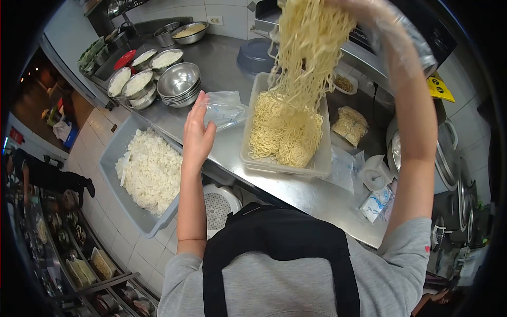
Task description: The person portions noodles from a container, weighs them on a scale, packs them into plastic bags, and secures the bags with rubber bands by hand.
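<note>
High at the top of the head view, my right hand (367, 13) grips a big bunch of noodles (311, 53); a clear plastic glove covers it, and its fingertips are partly cut off by the frame. The strands hang down into a translucent plastic tub (248, 138), where more noodles (285, 140) lie loose. My left hand (197, 134) is raised left of the tub with fingers stretched out, holding nothing. Behind it on the counter lies a clear plastic bag (224, 108), and a stack of steel bowls (179, 87) stands just beyond.
A grey bin of cooked rice (150, 171) stands at left. Rice-filled bowls (138, 84) crowd the counter's (222, 50) far left. On the right are a bag of noodles (349, 126), a paper roll (376, 171) and large pots (446, 158). A person (50, 171) stands far left.
</note>
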Motion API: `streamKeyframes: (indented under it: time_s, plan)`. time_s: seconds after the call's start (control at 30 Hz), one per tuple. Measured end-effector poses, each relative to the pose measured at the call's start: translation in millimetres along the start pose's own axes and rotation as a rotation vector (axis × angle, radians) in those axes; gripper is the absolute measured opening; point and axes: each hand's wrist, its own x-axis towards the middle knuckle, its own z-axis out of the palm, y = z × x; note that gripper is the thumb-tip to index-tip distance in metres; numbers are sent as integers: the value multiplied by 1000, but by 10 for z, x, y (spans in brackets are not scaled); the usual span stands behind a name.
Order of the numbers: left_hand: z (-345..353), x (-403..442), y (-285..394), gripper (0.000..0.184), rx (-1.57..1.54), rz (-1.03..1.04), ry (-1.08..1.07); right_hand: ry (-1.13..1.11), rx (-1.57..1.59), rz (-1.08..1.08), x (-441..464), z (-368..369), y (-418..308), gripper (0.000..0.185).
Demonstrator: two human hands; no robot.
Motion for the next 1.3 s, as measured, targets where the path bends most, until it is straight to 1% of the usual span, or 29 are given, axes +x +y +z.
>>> streamKeyframes:
  time_s: [0.13,0.2,0.27,0.3,0.53,0.6,0.73,0.9,1.03,1.17,1.3]
  plan:
    - [51,64,63,58,-15,3,-17,112,-177,-50,-59,-359,-252,23]
    - [77,122,121,52,-95,-44,-67,170,-253,-53,-133,-552,-286,24]
    - [154,201,48,51,-79,-8,-70,237,-338,-45,-305,-765,-312,26]
    - [193,230,11,51,-65,28,-72,269,-376,-33,-391,-849,-303,26]
    - [326,355,-4,51,13,101,-89,480,-603,91,-1152,-1518,-175,33]
    - [323,383,76,51,-45,9,-114,517,-639,131,-1343,-1627,-101,35]
    - [371,415,40,50,-41,69,-91,562,-677,212,-1674,-1787,78,40]
    - [402,423,-2,50,-45,96,-77,565,-633,258,-1778,-1633,274,46]
    - [430,403,-2,51,-57,51,-114,541,-514,223,-1568,-1329,358,51]
    - [534,496,-129,52,10,73,-128,503,-260,122,-1106,-815,442,56]
    - [625,676,-190,52,71,76,-180,459,93,59,-778,-136,670,61]
